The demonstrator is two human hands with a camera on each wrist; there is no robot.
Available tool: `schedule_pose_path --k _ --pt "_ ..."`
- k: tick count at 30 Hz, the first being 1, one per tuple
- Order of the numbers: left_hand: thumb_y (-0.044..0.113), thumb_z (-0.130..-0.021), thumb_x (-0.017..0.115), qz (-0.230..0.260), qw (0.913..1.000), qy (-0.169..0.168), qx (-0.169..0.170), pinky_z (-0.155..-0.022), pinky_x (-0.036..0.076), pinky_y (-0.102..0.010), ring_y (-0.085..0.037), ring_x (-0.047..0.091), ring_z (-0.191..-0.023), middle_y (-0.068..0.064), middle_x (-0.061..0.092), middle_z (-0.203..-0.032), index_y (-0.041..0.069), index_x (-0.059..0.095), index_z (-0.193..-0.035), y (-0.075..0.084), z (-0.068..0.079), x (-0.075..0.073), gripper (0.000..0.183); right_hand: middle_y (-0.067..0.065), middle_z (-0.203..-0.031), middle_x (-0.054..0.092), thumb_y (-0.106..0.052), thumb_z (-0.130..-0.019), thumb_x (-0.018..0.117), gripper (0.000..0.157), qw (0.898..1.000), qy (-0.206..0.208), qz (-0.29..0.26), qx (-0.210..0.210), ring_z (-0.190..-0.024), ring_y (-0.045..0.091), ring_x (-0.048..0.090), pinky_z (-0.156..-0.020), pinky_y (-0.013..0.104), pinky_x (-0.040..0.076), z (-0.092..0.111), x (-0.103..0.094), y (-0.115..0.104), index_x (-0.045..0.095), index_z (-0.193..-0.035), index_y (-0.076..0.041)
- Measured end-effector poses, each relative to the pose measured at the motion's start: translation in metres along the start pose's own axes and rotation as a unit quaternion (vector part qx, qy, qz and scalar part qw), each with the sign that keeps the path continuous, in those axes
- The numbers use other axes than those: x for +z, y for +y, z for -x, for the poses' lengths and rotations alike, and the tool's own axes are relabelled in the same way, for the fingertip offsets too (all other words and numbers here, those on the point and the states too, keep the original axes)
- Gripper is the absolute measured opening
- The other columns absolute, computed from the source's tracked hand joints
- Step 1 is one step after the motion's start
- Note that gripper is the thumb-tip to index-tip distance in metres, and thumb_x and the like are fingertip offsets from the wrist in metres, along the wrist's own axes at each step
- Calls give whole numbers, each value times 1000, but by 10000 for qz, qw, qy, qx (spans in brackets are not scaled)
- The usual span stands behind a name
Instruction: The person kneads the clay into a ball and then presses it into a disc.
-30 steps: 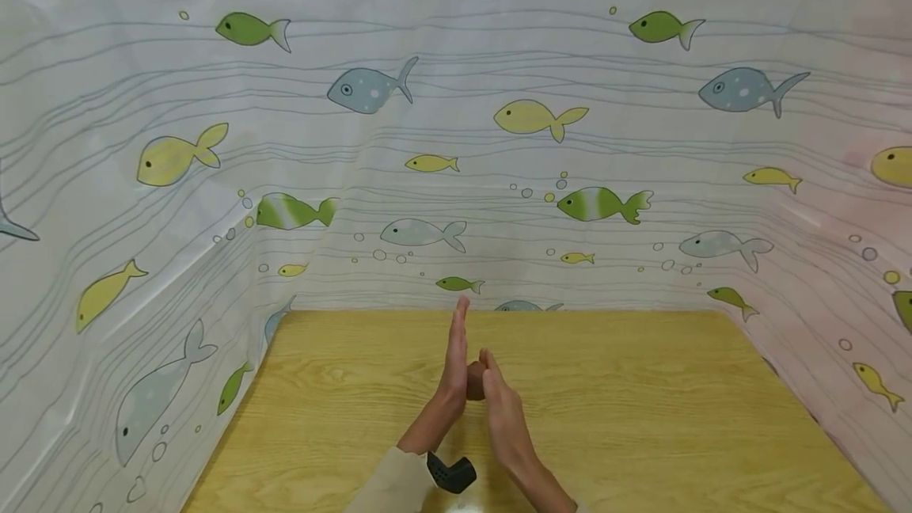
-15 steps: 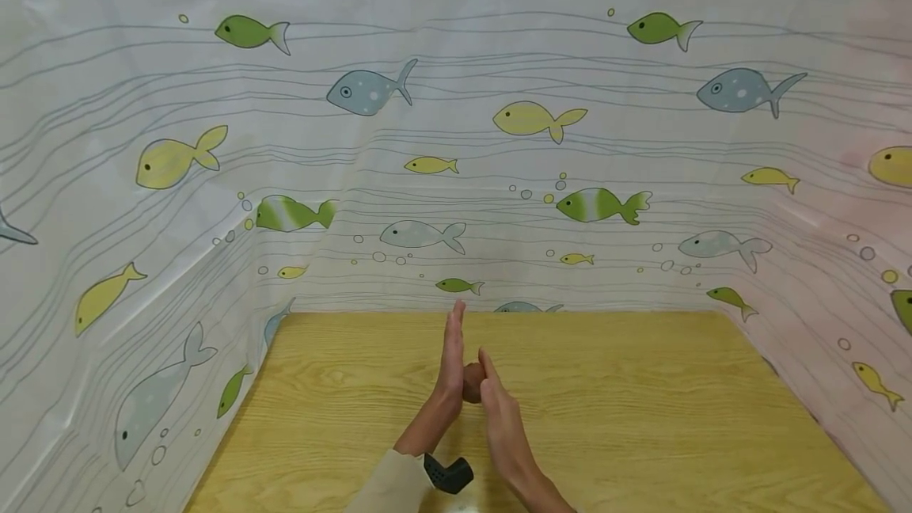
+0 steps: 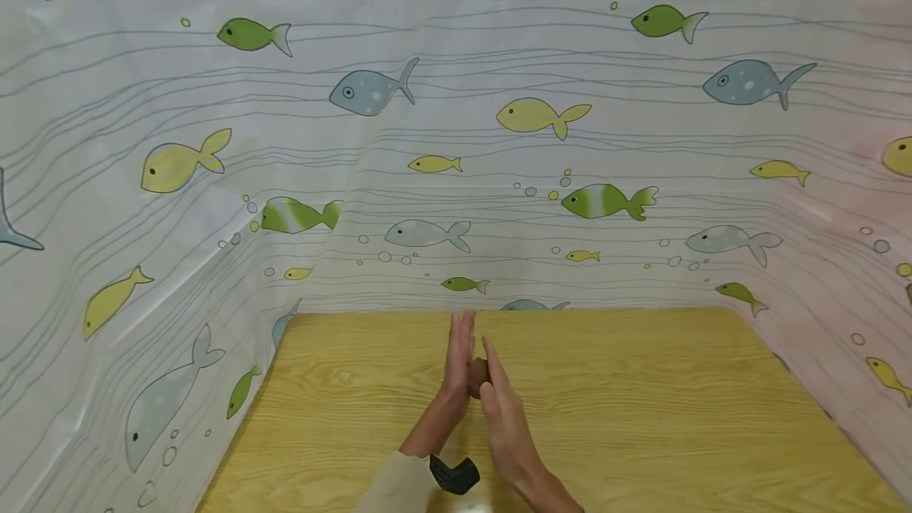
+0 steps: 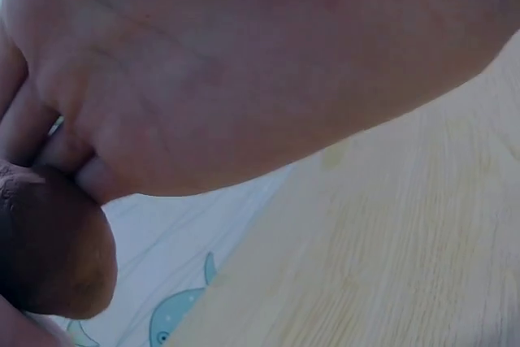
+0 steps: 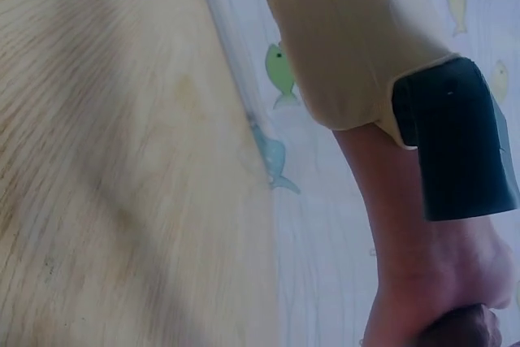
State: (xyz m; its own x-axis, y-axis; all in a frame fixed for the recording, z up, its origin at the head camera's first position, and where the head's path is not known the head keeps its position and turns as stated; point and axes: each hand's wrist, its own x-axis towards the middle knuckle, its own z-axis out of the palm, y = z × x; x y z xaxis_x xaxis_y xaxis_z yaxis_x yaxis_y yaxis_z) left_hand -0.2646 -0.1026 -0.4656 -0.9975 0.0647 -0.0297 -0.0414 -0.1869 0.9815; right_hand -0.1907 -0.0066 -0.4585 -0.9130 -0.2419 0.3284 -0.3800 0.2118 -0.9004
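A brown, rounded lump that looks like modelling clay point(image 3: 478, 378) is pressed between the two palms, above the table. My left hand point(image 3: 454, 366) stands on edge with straight fingers pointing away, its palm against the lump's left side. From the right, my right hand point(image 3: 507, 422) presses the other side, fingers also extended. In the left wrist view the lump point(image 4: 61, 241) shows a smooth surface with some creases, under the fingers of the left hand point(image 4: 211, 79). The right wrist view catches only the dark top of the lump point(image 5: 461, 331) beside the left hand's heel.
The wood-grain table point(image 3: 641, 402) extends under and around both hands. A fish-patterned sheet point(image 3: 456, 125) rises behind it and along both sides. A black wrist device point(image 3: 454, 475) sits at the left sleeve point(image 3: 399, 485).
The palms have shifted against each other: the left hand slid slightly back toward the body, and the right fingertips moved a little forward. The brown lump stays between them.
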Motion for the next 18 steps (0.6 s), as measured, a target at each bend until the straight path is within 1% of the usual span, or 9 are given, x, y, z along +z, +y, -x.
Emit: schedule_pose_path --k 2,6,8,10,12,14,16,18 --pt "61 -91 9 21 9999 -120 -90 -112 -1 -56 -24 -1 -143 4 6 -154 29 11 -144 -3 2 2 62 -3 -153 9 -27 -98 19 50 9999 23 60 -100 -141 27 15 -103 61 25 -2 -2 -1 4 -146 -26" --pt "63 -90 8 84 9989 -381 -265 -112 1 -57 -25 0 -143 6 3 -154 31 7 -144 -6 8 7 63 -5 -154 5 -24 -98 22 52 9993 44 124 -341 -141 27 12 -104 63 22 -7 -5 -4 3 -146 -24" --pt "64 -90 7 155 9980 -525 -320 -113 3 -56 -24 1 -143 7 1 -154 33 5 -144 -5 12 10 63 -7 -153 3 -23 -98 24 52 9993 45 142 -355 -142 27 9 -104 63 21 -11 -6 -5 2 -146 -26" --pt "64 -90 6 229 9969 -689 -319 -113 3 -55 -24 0 -143 7 -1 -154 34 3 -144 0 17 12 62 -8 -153 3 -24 -98 25 53 9990 82 181 -389 -142 26 8 -104 63 21 -14 -6 -6 3 -146 -26" --pt "62 -91 4 260 9962 -795 -234 -114 1 -54 -23 -1 -143 8 -2 -154 34 2 -144 7 22 15 60 -8 -153 4 -25 -98 26 53 9987 132 242 -440 -143 24 7 -105 64 19 -16 -6 -6 3 -146 -26" --pt "59 -91 2 229 9956 -905 -106 -114 0 -53 -22 -3 -143 8 -2 -154 35 2 -144 16 27 18 58 -7 -154 4 -26 -98 27 53 9976 187 331 -581 -143 23 6 -107 62 16 -17 -5 -5 4 -146 -24" --pt "57 -92 -1 138 9950 -991 0 -114 -1 -53 -21 -4 -143 9 -2 -154 35 3 -144 23 31 21 56 -5 -154 3 -27 -98 27 54 9956 236 447 -783 -143 23 5 -114 51 9 -19 -5 -4 5 -146 -21" --pt "54 -93 -4 48 9939 -1099 111 -114 -1 -53 -20 -6 -143 9 -3 -154 34 3 -144 29 32 23 56 -3 -154 2 -27 -98 28 54 9926 290 638 -989 -143 25 5 -117 35 0 -20 -4 -3 6 -146 -18"
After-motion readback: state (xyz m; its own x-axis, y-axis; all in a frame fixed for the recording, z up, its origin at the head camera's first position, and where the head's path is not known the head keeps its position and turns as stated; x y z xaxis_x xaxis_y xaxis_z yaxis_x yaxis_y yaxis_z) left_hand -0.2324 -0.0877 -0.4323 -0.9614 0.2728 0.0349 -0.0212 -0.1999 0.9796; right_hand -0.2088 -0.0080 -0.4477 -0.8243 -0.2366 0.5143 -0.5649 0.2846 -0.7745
